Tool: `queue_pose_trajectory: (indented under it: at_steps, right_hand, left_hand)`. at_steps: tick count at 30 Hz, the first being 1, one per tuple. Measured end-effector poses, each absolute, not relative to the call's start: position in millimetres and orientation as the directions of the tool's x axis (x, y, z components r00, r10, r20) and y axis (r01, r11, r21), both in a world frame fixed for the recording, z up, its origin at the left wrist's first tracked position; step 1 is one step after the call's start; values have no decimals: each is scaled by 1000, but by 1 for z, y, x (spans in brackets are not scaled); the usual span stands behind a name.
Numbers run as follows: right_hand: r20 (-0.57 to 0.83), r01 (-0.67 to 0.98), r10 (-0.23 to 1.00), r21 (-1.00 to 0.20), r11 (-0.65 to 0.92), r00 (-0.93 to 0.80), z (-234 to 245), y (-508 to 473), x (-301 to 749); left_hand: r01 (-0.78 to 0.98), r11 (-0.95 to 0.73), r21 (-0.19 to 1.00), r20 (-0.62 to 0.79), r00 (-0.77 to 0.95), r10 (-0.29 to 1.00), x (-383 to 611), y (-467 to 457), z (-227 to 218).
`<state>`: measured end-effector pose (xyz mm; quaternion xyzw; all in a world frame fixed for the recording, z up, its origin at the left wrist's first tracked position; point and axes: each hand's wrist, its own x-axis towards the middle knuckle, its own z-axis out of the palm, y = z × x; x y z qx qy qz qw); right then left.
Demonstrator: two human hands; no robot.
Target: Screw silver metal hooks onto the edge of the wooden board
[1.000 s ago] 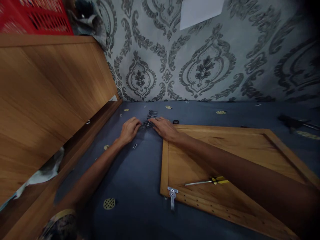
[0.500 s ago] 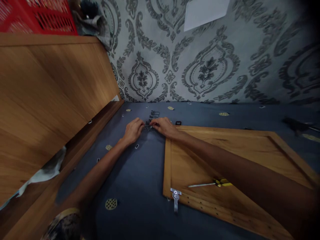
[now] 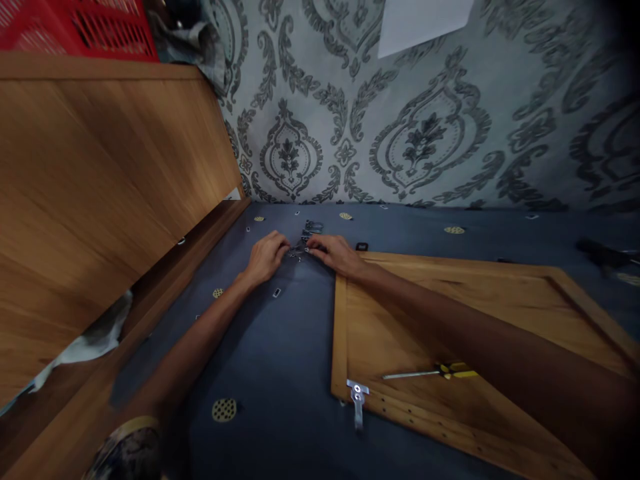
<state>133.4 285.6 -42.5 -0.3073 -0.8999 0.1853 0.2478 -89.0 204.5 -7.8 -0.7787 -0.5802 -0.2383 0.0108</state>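
My left hand is closed in a pinch at the left edge of a small cluster of metal hardware pieces on the dark blue patterned sheet. What its fingertips hold, if anything, is too small to make out. Opposite it, my right hand pinches a small metal piece from the same cluster. Just behind lie more metal fittings. Under my right forearm is a framed wooden panel, with a metal hinge screwed at its near left corner. A screwdriver with a yellow and black handle rests on the panel.
A wooden cabinet or board rises on the left, with a red plastic basket on top. Behind the sheet is a wall with grey damask wallpaper. A small black square piece and a dark tool lie beyond the panel.
The view has shifted slightly. My hands have drawn a little apart over the metal pieces, so more of the cluster shows. The panel, hinge and screwdriver lie as before.
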Motion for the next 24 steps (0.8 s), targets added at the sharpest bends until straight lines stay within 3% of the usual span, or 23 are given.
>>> queue_pose_trajectory:
  at_steps: [8, 14, 24]
  right_hand:
    - [331, 559, 682, -399, 727, -652, -44, 281, 134]
    - [311, 560, 632, -294, 774, -710, -39, 281, 132]
    - [358, 615, 656, -237, 752, -664, -28, 254, 132]
  left_hand:
    - [902, -318, 291, 400, 187, 897, -89, 200, -16]
    - [886, -345, 310, 408, 203, 890, -91, 193, -18]
    - [837, -398, 375, 456, 208, 865, -90, 183, -27]
